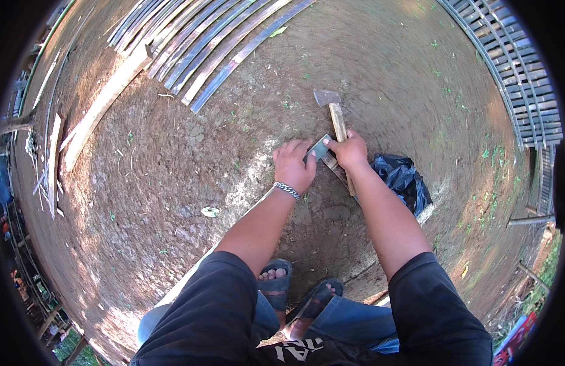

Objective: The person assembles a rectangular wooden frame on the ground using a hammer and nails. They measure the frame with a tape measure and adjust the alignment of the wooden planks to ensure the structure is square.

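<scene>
My left hand [294, 166], with a chain bracelet at the wrist, grips a long slat [319, 149] close to its grey-green end. The slat looks like split bamboo; its line continues under my left forearm toward the lower left. My right hand [352, 150] is closed around the wooden handle of a hatchet [338, 122]. The hatchet head points away from me, and the handle's butt end reaches back below my hand. My right thumb lies against the slat's end. A short piece of wood [335, 168] lies beneath, partly hidden by my right hand and the handle.
A crumpled black plastic bag [399, 178] lies beside my right forearm. Several long slats [215, 52] are spread on the dirt at the far left, near pale boards [105, 107]. A bamboo rack [517, 73] stands at the far right. My sandalled feet [275, 282] are below my hands.
</scene>
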